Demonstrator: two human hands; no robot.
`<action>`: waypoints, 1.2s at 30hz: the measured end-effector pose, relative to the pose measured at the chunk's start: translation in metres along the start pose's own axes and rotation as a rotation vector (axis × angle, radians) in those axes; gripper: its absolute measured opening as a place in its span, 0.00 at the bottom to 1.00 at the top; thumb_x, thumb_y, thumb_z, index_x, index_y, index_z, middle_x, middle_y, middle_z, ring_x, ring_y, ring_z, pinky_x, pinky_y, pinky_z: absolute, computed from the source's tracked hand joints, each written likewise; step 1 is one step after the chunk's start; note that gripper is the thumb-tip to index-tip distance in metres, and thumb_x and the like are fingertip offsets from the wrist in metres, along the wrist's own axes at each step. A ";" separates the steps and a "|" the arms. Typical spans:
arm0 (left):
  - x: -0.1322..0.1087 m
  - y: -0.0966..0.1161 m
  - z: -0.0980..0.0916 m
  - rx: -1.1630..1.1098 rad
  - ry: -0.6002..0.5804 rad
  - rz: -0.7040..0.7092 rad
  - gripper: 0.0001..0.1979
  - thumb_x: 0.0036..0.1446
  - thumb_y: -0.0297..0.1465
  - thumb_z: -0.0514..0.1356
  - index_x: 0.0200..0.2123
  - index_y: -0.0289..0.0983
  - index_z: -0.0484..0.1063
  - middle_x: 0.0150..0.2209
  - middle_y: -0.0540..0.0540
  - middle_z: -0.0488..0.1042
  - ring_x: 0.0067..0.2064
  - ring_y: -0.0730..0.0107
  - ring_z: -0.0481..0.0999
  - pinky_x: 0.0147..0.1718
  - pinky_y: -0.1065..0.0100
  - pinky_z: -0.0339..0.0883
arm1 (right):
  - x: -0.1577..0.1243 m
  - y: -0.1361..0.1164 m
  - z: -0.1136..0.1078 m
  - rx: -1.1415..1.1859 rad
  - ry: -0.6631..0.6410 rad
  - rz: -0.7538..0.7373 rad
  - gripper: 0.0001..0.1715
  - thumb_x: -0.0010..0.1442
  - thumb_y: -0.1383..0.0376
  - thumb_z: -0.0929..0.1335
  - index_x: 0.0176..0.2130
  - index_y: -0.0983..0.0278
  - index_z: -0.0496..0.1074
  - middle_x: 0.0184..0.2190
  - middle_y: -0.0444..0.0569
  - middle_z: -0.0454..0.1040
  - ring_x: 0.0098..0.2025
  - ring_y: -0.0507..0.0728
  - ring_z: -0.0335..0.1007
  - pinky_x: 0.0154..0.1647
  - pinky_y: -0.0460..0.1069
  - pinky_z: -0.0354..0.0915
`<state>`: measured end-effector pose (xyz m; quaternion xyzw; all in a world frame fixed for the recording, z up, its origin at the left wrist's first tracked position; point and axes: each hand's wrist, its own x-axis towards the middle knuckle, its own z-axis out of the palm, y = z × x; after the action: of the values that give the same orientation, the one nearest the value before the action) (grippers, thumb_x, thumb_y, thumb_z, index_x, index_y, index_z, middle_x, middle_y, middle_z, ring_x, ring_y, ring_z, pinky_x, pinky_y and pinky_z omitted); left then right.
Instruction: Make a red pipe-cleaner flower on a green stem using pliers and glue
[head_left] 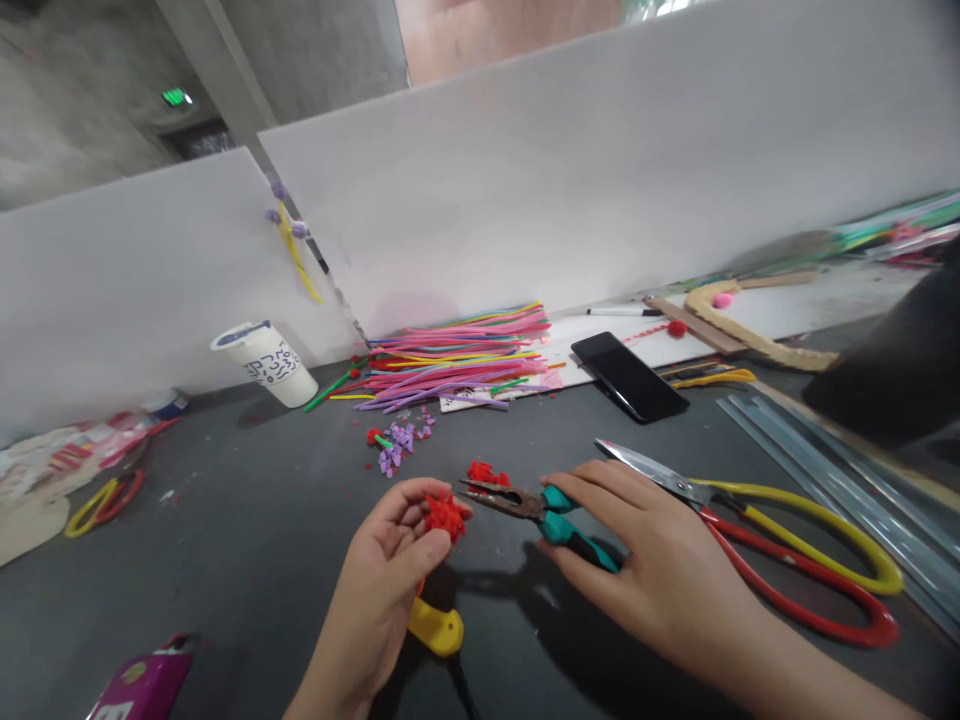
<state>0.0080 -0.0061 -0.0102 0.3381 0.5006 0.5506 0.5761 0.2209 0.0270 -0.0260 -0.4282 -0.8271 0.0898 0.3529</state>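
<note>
My left hand (390, 570) pinches a small red fuzzy flower (445, 515) between thumb and fingers, just above the dark table. My right hand (645, 560) is closed round the teal handles of a pair of pliers (525, 502), whose rusty jaws point left and almost touch the flower. Another red fuzzy piece (487, 472) lies on the table just behind the jaws. A yellow object (436, 628) shows under my left hand.
Large scissors (787, 540) with yellow and red handles lie right of my right hand. Behind are a black phone (628, 375), a heap of coloured pipe cleaners (461, 360), purple bits (397, 442), a white paper cup (266, 362) and smaller scissors (101, 500) at left. White boards wall the back.
</note>
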 end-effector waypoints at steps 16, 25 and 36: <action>-0.003 -0.001 0.001 0.017 0.059 0.008 0.16 0.40 0.33 0.70 0.35 0.37 0.75 0.31 0.45 0.76 0.29 0.69 0.73 0.28 0.71 0.66 | -0.003 -0.004 -0.002 0.062 -0.124 0.012 0.14 0.56 0.66 0.66 0.44 0.61 0.72 0.30 0.44 0.72 0.33 0.57 0.68 0.31 0.50 0.64; -0.002 -0.002 0.002 -0.018 0.073 0.021 0.13 0.40 0.30 0.69 0.33 0.37 0.76 0.29 0.49 0.75 0.30 0.73 0.72 0.31 0.74 0.64 | -0.006 -0.003 0.003 -0.202 0.049 -0.187 0.16 0.59 0.65 0.64 0.46 0.69 0.72 0.35 0.52 0.75 0.33 0.59 0.68 0.33 0.53 0.65; -0.005 0.002 0.007 -0.088 0.059 -0.027 0.10 0.44 0.30 0.67 0.33 0.36 0.75 0.27 0.49 0.75 0.25 0.76 0.71 0.25 0.77 0.63 | -0.006 -0.007 0.004 -0.359 0.086 -0.257 0.18 0.59 0.67 0.64 0.47 0.74 0.71 0.34 0.54 0.76 0.31 0.60 0.66 0.28 0.54 0.63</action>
<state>0.0146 -0.0095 -0.0051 0.2894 0.4972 0.5740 0.5828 0.2160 0.0191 -0.0288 -0.3785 -0.8619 -0.1229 0.3143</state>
